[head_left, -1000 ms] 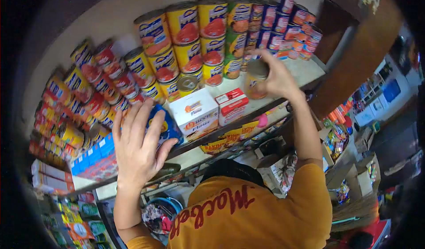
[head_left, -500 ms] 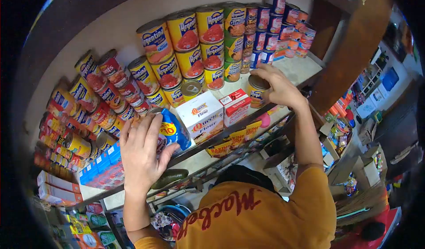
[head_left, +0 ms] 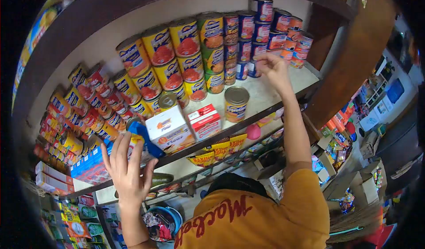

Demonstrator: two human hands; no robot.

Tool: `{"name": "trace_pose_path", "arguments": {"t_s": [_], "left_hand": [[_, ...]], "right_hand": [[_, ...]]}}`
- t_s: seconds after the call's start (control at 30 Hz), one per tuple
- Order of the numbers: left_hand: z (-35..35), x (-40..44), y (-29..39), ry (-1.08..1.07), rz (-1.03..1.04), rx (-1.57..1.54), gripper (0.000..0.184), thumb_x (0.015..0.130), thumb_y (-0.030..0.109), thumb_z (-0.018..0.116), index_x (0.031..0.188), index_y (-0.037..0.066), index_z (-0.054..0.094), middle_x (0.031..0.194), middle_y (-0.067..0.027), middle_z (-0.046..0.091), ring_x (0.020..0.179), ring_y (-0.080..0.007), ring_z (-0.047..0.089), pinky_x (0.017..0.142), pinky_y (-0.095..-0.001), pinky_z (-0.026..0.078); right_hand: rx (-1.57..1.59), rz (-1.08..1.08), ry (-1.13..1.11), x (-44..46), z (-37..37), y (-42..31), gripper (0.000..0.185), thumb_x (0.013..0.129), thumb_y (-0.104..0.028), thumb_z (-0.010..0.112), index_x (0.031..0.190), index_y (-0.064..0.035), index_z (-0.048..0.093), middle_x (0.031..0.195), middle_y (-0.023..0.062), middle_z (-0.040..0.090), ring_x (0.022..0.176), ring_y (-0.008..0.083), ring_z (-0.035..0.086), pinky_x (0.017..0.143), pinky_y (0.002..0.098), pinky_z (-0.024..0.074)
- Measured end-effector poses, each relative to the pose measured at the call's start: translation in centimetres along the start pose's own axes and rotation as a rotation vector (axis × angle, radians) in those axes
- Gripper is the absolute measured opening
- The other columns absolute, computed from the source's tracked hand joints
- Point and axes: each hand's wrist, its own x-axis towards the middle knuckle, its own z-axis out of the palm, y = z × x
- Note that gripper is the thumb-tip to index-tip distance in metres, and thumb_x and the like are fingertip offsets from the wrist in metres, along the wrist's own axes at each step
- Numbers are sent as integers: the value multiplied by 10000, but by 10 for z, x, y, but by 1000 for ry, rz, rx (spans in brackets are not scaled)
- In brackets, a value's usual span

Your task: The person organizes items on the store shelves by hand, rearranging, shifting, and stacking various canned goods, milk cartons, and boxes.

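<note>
My left hand [head_left: 128, 167], fingers spread, is against the front of a blue packet [head_left: 148, 138] at the shelf's front edge. My right hand [head_left: 275, 70] is raised over the right part of the shelf, its thumb and forefinger curved with a gap between them and no object visible there. Left of it, a lone yellow and blue can [head_left: 237, 104] stands upright near the front edge. Between this can and the blue packet are a red and white box [head_left: 204, 121] and a white flour box [head_left: 169, 129]. Behind them stand stacked yellow cans [head_left: 187, 41].
Stacks of dark blue cans [head_left: 261, 32] stand at the back right, beside a wooden post [head_left: 354, 59]. Blue boxes [head_left: 90, 162] line the left front edge. Below are yellow baking soda packs [head_left: 217, 151] and a blue basin [head_left: 175, 218].
My right hand has let go of the yellow and blue can and moved up and away to the right. The view has shifted, while my left hand stays by the blue packet.
</note>
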Motion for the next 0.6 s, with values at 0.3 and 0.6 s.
{"name": "trace_pose_path", "arguments": {"t_s": [0.3,0.6], "left_hand": [[28,40,110,-6,162,-161,457,648,147,772,1063,56,605,1191,-159,566,1121,-343,531,1021,-535,302],[72,75,190,-118,254,-168,382,692,192,748,1037,85,624,1184,-126,577,1147,-317,515,1043,-548,282]], "right_hand": [[-25,-236,406,95,-93,91,257,703,-28,631,950,41,622,803,119,673,743,225,642,669,326,507],[-308,-351,369,153,-110,69,540,670,-226,769,1115,-13,549,917,173,676,837,286,655,742,371,512]]}}
